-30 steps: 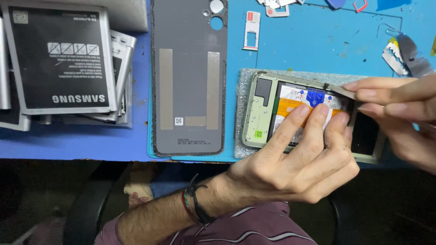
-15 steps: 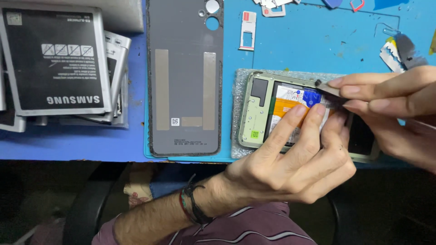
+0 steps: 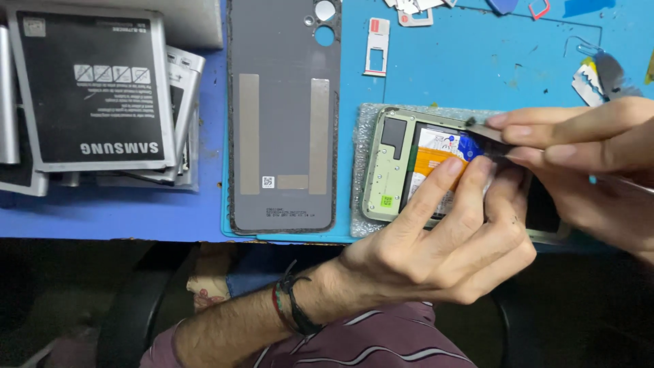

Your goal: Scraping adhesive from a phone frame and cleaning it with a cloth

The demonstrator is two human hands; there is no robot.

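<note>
Left hand [image 3: 436, 245] steadies opened phone [image 3: 395, 170]; right hand [image 3: 586, 157] pinches a thin tool [image 3: 485, 129].

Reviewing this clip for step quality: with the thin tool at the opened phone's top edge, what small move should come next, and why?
Probably ease the thin dark tool a little further under the part at the opened phone's upper edge. The right hand pinches it there, and the left hand's fingers press on the orange ribbon, bracing the phone.
</note>
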